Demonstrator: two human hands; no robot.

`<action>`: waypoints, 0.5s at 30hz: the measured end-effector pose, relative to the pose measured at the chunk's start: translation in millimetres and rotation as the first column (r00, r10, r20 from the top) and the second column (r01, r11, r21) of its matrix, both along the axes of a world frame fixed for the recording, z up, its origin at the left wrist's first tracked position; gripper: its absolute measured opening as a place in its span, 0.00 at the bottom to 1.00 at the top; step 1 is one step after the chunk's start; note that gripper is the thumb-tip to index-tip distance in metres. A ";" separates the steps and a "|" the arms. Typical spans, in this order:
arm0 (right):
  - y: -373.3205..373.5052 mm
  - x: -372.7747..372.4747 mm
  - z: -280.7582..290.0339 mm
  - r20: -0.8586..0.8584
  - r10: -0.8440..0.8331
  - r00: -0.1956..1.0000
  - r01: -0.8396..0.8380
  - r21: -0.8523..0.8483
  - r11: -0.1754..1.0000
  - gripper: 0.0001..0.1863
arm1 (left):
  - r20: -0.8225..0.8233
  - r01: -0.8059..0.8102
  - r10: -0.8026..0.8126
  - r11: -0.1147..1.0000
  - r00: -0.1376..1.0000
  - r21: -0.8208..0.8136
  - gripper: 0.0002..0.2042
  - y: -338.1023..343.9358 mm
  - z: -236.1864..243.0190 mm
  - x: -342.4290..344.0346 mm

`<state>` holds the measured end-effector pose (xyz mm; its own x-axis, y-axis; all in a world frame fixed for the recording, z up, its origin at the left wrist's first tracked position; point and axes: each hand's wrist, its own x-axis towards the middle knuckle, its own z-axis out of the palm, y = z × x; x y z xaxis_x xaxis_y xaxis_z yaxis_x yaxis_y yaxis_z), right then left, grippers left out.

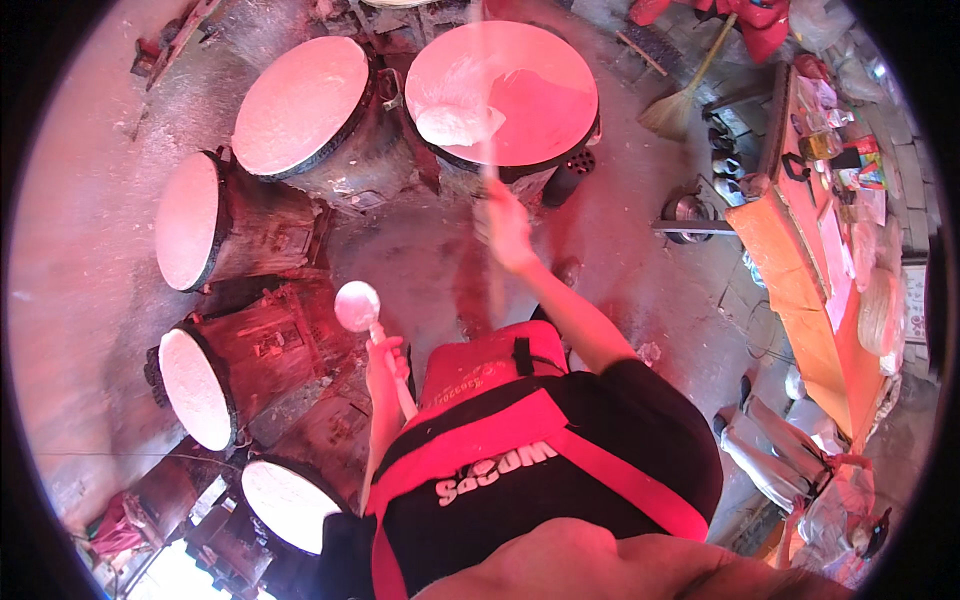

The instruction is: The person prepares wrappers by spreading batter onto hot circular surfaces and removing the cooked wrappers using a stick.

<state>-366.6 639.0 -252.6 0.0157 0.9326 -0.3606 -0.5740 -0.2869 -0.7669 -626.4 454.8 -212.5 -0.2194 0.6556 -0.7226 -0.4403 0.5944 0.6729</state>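
- Plainly, the body is nearest: a black shirt [640, 440] crossed by red straps [485, 435].
- The left hand [385, 365] is curled around the handle of a round-headed tool [357, 306]. Its pale head stands beyond the fingers; its long axis slants from upper left to lower right, the handle's tail reaching back toward the body.
- The right hand [508, 225] reaches farther forward, seemingly closed around a pale stick [487, 100]; blur hides the separate fingers.
- The relation that counts is here: the stick's long axis runs almost straight ahead from the right fist, across the view of the far drum-like vessel [550, 100]. That vessel lies directly ahead of the right hand, clearly the nearer one. Whether stick and top touch, I cannot tell.
- A white patch [455, 125] shows on that top, just left of the stick; whether it belongs to the stick is unclear.
- Left of it, a second pale-topped vessel [300, 105] stands close by, and three more curve round the left side, well apart from the right hand.
- Farther off to the right are a straw broom [675, 110] and a cluttered table [800, 290].
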 end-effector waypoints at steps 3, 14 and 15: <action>101.4 -113.5 -42.5 -0.051 -0.113 0.992 0.119 0.123 0.985 0.18 | -0.034 -0.082 0.082 0.996 0.996 0.020 0.28 -35.3 11.8 -15.8; 7.4 -50.5 -10.2 0.455 -0.134 0.880 0.175 -0.049 0.983 0.23 | -0.161 -0.026 0.029 0.999 0.987 0.018 0.13 -73.4 8.9 -33.9; 5.2 -31.4 6.4 0.419 -0.133 0.898 0.181 -0.076 0.981 0.23 | -0.154 -0.005 0.010 0.999 0.988 0.033 0.13 -72.0 2.6 -34.7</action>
<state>-398.0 644.2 -246.2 0.3271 0.8606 -0.3903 -0.2601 -0.3151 -0.9127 -661.1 382.9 -210.0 -0.3314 0.6762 -0.6580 -0.3339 0.5683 0.7521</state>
